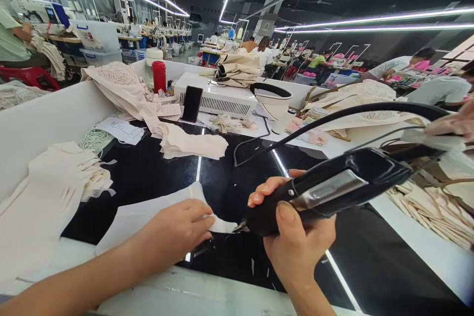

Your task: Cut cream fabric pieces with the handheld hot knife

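Note:
My right hand (296, 242) is wrapped around a black corded hand cutter (333, 187), which has a silver lever along its side. Its narrow metal tip points left and meets the edge of a white fabric piece (148, 212). Over that piece lies my left hand (181, 229), its fingers bent together on the fabric near the cut edge. The fabric rests on a glossy black work surface (222, 182). Small white offcuts lie on the black surface below the tip. A thick black cable (355, 108) arches from the tool's rear toward the left.
Cream fabric stacks lie at left (48, 197), centre (192, 140) and right (437, 212). Behind stand a phone (192, 103), vented white box (218, 96) and red bottle (159, 76). Another person's hand (454, 121) is at right. Several people sit at machines beyond.

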Available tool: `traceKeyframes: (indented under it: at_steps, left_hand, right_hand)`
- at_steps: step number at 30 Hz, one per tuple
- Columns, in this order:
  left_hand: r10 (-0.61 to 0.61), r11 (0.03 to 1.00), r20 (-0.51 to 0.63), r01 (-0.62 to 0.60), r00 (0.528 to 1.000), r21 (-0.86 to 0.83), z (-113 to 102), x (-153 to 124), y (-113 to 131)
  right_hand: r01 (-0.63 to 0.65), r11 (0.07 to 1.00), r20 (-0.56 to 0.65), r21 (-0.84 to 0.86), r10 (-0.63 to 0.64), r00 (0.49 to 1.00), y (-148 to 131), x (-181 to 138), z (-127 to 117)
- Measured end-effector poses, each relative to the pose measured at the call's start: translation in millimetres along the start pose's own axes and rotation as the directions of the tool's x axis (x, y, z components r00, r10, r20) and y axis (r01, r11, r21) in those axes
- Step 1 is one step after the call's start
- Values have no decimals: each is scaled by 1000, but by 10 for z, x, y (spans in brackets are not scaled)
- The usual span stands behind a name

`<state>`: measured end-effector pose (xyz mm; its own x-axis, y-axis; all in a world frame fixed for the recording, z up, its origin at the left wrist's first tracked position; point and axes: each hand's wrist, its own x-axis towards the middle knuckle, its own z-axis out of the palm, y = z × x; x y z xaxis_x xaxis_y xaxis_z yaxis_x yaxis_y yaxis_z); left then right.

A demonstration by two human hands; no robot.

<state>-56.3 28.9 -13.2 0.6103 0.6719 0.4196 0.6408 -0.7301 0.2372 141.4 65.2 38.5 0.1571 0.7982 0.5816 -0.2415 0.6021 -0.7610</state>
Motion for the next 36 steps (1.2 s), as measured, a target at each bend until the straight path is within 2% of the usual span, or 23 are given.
traceKeyframes:
  at_steps: [4,7,10,13,16,18,20,23,27,31,36]
  left_hand:
    - [-62,998,43,62,997,-6,-44,-26,-182]
    - [-80,996,111,75,991,53,-55,-62,-208]
    - [-98,992,139,86,985,88,-83,-83,-109]
    - [-159,987,154,155,975,41,-157,-70,43]
    - [-240,967,250,254,938,-23,-252,-19,137]
    - [-259,960,291,278,921,-24,-298,43,130]
    - [-225,971,279,238,933,-10,-321,129,74]
    - [-110,989,255,130,961,-65,-318,280,-45]
    - [-16,970,339,97,941,-222,-274,410,-170]
    - [-34,961,423,146,906,-234,-234,417,-226]
    - [-49,968,451,153,891,-196,-241,390,-245]
  right_hand:
    - [9,1000,-17,-20,-9,1000,69,87,-43]
    - [24,999,-48,-37,-25,999,103,157,-50]
    - [17,999,-79,-37,-20,997,95,174,-21]
    - [-11,1000,-64,-23,9,998,74,120,27]
    - [-28,1000,-26,3,28,999,81,50,73]
    - [-42,999,-18,-4,42,999,100,22,97]
    - [-58,998,-23,-24,57,998,114,14,116]
    - [-72,997,-22,-32,71,997,110,20,144]
    - [-80,997,-9,-15,80,997,92,30,184]
    - [-95,995,2,-9,95,995,113,31,209]
    - [-102,995,4,-22,102,995,135,21,223]
